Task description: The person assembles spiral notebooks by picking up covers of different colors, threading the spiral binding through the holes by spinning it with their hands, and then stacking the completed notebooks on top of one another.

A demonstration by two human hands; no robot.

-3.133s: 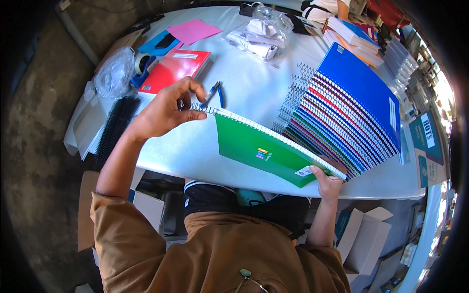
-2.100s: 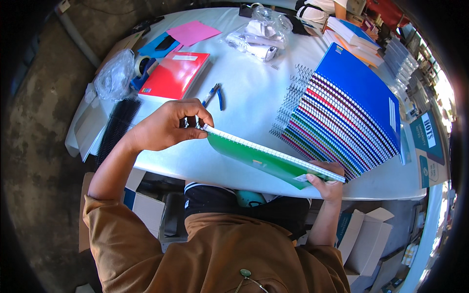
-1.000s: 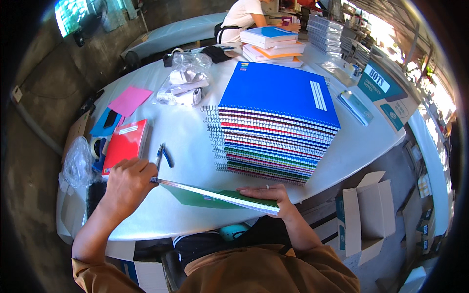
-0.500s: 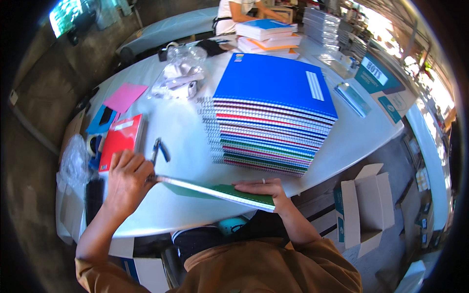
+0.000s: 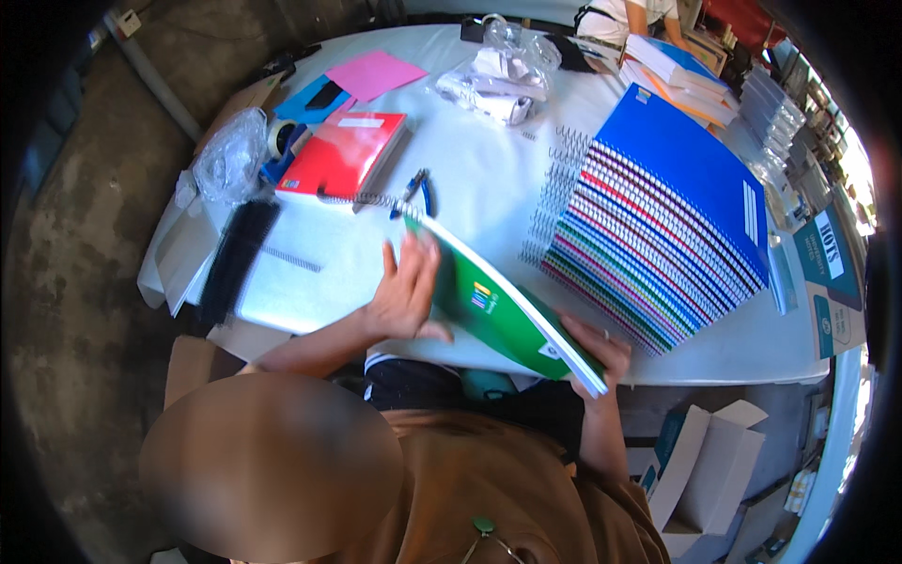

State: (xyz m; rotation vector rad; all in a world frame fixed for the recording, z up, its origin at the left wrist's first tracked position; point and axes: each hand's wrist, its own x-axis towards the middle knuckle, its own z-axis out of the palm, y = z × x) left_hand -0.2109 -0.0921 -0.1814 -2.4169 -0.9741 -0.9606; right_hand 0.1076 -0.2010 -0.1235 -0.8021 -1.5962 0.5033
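My right hand (image 5: 601,350) grips the lower end of a green-covered notebook (image 5: 503,315), which stands tilted on edge above the near side of the table. A thin wire coil (image 5: 371,199) sticks out past its upper corner. Beside that end, my left hand (image 5: 407,287) has its fingers stretched and thumb apart; whether it touches the cover is unclear. Blue-handled pliers (image 5: 425,195) lie just beyond the notebook. To the right rises a tall stack of spiral notebooks (image 5: 658,235) with a blue one on top, loose coil ends jutting from its left side.
A red notebook (image 5: 343,155), pink sheet (image 5: 376,75), clear plastic bag (image 5: 230,155) and black coil bundle (image 5: 240,254) lie to the left. White-and-clear wrapping (image 5: 498,85) is farther back. An open carton (image 5: 705,465) stands below the right edge. Another person (image 5: 611,19) works beyond.
The view has swung left. My left hand has opened from its grip at the notebook's coil end. The notebook has tilted, showing its green cover, with my right hand still holding it.
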